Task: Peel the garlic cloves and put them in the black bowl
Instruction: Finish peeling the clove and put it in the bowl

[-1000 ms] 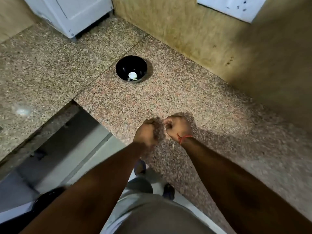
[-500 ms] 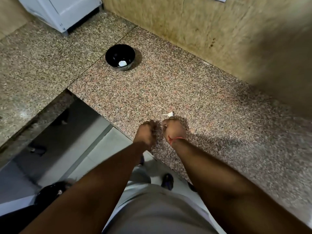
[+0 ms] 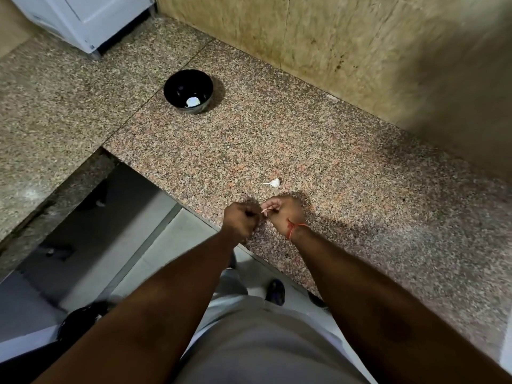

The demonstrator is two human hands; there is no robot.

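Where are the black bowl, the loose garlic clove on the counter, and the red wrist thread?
black bowl (image 3: 169,88): head view, left rim.
garlic clove (image 3: 275,183): head view, its white body.
red thread (image 3: 294,228): head view, strand across the right wrist.

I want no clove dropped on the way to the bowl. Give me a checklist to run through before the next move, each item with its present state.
1. Both hands on the clove: left hand and right hand pinch a small piece between them. Ok.
2. Clove fully peeled: hidden by fingers. Cannot tell.
3. Black bowl upright on the counter: ok.
4. Room in the bowl: only one white clove inside. Ok.
5. Path from hands to bowl free of things: ok.
6. All garlic dealt with: one loose clove lies on the counter just beyond the hands. Not ok.
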